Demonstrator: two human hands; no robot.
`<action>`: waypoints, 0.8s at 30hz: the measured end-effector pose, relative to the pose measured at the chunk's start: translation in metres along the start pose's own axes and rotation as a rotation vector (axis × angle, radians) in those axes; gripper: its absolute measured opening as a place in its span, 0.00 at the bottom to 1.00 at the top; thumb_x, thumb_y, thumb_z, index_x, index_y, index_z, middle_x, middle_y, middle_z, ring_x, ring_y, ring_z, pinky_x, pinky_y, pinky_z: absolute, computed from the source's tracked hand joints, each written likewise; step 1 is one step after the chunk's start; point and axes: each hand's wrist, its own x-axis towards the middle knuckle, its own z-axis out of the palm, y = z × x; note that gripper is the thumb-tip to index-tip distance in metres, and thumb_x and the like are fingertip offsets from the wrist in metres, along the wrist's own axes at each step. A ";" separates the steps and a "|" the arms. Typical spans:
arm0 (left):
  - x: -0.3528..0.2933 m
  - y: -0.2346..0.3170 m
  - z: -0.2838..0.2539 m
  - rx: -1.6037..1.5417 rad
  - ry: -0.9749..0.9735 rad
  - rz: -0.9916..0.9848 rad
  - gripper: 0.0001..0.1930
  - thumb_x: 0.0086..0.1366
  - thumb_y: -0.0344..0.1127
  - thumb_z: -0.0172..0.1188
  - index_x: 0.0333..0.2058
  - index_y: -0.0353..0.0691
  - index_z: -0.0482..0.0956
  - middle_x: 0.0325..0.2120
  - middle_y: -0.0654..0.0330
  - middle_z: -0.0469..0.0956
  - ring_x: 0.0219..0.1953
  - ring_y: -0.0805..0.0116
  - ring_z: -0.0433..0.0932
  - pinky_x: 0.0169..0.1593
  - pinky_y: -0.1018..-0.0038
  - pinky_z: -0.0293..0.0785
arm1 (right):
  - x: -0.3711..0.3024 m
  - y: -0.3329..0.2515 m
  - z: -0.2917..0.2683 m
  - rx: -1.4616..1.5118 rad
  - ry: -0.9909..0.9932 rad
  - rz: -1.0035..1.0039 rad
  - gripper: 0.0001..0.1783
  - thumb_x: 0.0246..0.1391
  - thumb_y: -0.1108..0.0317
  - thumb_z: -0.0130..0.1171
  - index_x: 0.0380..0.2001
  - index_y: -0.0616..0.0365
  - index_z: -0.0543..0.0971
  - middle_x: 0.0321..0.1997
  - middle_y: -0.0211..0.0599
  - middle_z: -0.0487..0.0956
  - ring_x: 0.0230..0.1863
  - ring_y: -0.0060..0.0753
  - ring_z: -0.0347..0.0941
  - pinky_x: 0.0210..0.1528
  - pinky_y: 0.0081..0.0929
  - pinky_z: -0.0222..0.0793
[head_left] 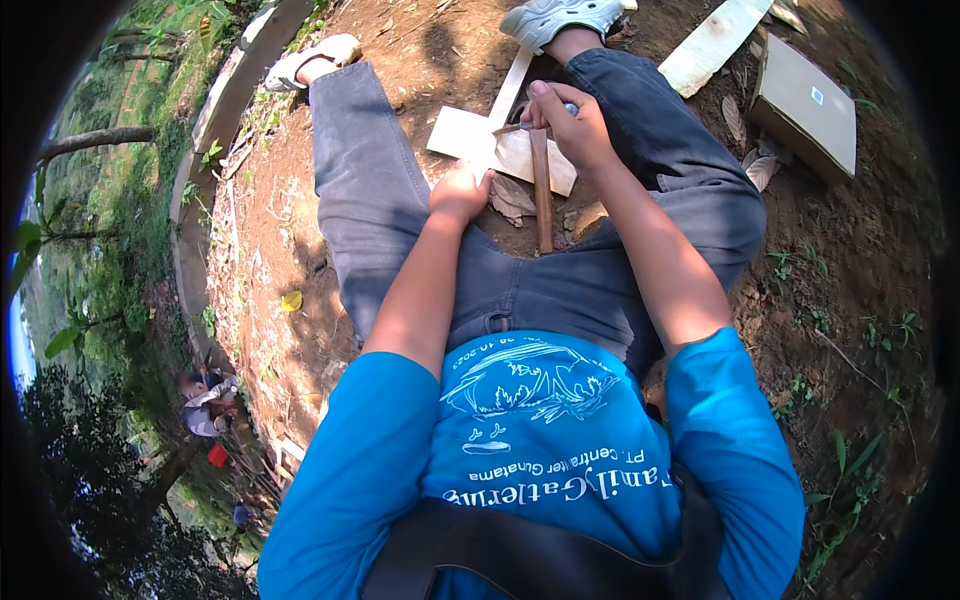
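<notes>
Between my bent legs lie pale pieces of wood: a squarish board (455, 130), a narrow strip (513, 88) running away from me, and a wider plank (555, 172) at the right. My left hand (461, 194) is closed on the near end of the strip, where the pieces meet. Above the plank, my right hand (580, 130) grips what looks like a hammer (541, 190) near its head. Its wooden handle points back toward me. A thin rusty-brown end shows left of the fist and a grey one beside the thumb; my fingers hide the rest.
A brown box (806, 108) stands on the soil at the far right, with a long pale board (712, 45) beyond it. Dry leaves (513, 200) lie near the wood. A low concrete edge (192, 205) borders the ground at left; another person (205, 403) sits farther off.
</notes>
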 end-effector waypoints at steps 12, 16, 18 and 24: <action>-0.009 0.006 0.002 0.241 0.156 0.008 0.33 0.63 0.63 0.55 0.48 0.34 0.74 0.43 0.45 0.77 0.44 0.48 0.81 0.47 0.55 0.78 | -0.052 -0.009 -0.055 -0.122 0.167 0.458 0.18 0.66 0.57 0.55 0.50 0.58 0.77 0.34 0.31 0.78 0.30 0.16 0.76 0.31 0.17 0.73; -0.009 0.011 0.003 0.227 0.247 0.061 0.32 0.60 0.59 0.60 0.49 0.35 0.71 0.42 0.46 0.75 0.43 0.47 0.80 0.46 0.55 0.78 | -0.059 0.015 -0.081 -0.192 0.139 0.586 0.17 0.65 0.59 0.58 0.50 0.59 0.77 0.34 0.28 0.78 0.28 0.16 0.75 0.30 0.17 0.74; -0.010 0.012 0.002 0.154 0.317 0.099 0.31 0.59 0.54 0.63 0.50 0.35 0.69 0.42 0.46 0.74 0.45 0.47 0.79 0.46 0.56 0.77 | -0.064 0.009 -0.073 -0.243 0.168 0.422 0.17 0.64 0.60 0.59 0.49 0.60 0.77 0.34 0.29 0.79 0.30 0.16 0.76 0.32 0.16 0.74; 0.014 0.009 -0.011 -0.366 0.623 0.438 0.27 0.54 0.37 0.71 0.50 0.37 0.71 0.44 0.49 0.74 0.46 0.52 0.76 0.51 0.60 0.76 | -0.017 -0.053 0.007 -0.137 -0.028 -0.049 0.21 0.56 0.62 0.68 0.49 0.62 0.79 0.38 0.34 0.82 0.37 0.17 0.79 0.39 0.18 0.76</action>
